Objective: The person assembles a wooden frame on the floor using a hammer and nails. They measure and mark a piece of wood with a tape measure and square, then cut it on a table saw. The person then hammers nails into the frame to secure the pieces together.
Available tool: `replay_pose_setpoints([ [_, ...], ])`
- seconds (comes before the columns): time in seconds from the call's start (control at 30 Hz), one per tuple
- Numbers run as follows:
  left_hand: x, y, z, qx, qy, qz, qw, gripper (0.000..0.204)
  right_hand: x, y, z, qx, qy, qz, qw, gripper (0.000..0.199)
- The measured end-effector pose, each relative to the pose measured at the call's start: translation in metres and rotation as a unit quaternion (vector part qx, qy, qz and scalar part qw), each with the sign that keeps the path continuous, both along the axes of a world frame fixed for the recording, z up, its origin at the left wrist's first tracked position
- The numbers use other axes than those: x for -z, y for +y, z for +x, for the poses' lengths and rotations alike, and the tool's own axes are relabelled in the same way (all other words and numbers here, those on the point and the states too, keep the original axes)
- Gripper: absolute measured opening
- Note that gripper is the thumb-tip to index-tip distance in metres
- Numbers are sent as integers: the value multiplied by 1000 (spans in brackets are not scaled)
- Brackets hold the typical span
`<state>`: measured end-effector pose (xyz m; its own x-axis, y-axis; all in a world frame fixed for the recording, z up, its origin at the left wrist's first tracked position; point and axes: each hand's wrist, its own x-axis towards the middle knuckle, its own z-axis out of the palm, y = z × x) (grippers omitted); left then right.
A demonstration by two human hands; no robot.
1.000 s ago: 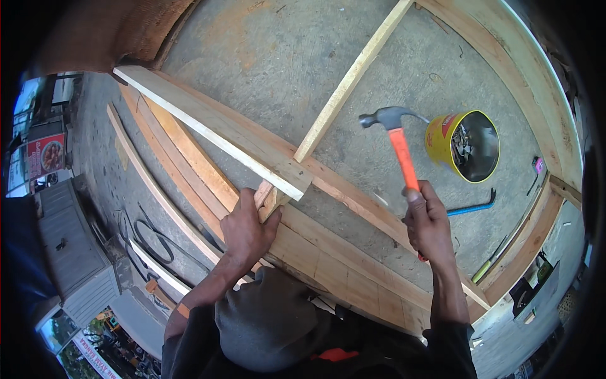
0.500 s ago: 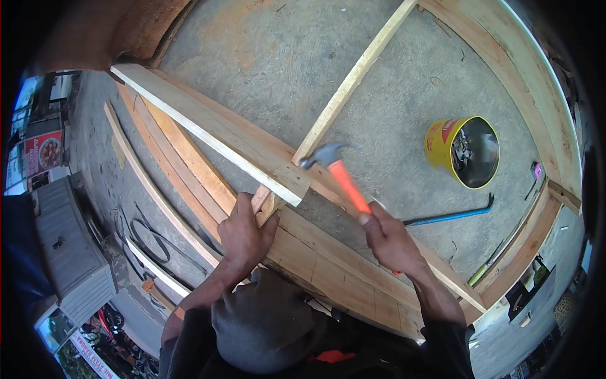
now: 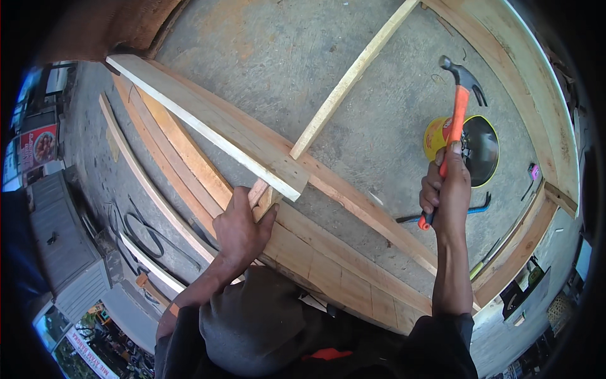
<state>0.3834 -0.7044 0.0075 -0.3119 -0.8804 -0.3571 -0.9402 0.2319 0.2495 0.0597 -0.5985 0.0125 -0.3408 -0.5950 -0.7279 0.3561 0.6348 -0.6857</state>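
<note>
My right hand (image 3: 452, 187) is closed round the orange handle of a claw hammer (image 3: 458, 107), its dark head raised above and beyond the hand. Below it stands a yellow bucket (image 3: 483, 151), partly covered by the hammer and hand, with small dark things inside. My left hand (image 3: 243, 224) grips a short wooden block (image 3: 264, 197) under the near end of a long pale board (image 3: 208, 129). A few dark nail spots show on that board's end. Just past it, a thin wooden batten (image 3: 353, 79) meets a long timber (image 3: 353, 201) of the frame.
A blue pry bar (image 3: 478, 208) lies on the concrete floor behind my right hand. Farther right are a pink tape measure (image 3: 534, 170) and the curved side of the wooden frame (image 3: 524, 82). Loose planks (image 3: 151, 180) and a black cable (image 3: 148, 230) lie at left.
My right hand has lifted the hammer away from the board end, up and to the right, over the bucket. The left hand stays on the block.
</note>
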Motion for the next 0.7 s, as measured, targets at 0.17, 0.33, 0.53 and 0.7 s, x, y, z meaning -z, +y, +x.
replay_pose_setpoints([
  [0.17, -2, 1, 0, 30, 13, -4, 999, 48, 37, 8, 20, -349, 245, -62, 902, 50],
  [0.33, -7, 13, 6, 31, 3, 16, 999, 48, 18, -3, 32, 120, 42, -74, 989, 48],
  [0.53, -10, 6, 6, 22, 29, 18, 999, 51, 12, 27, 66, -232, 24, 77, 969, 48],
  [0.7, -8, -2, 2, 15, 39, 23, 999, 52, 59, 40, 31, -136, 91, 174, 971, 54],
])
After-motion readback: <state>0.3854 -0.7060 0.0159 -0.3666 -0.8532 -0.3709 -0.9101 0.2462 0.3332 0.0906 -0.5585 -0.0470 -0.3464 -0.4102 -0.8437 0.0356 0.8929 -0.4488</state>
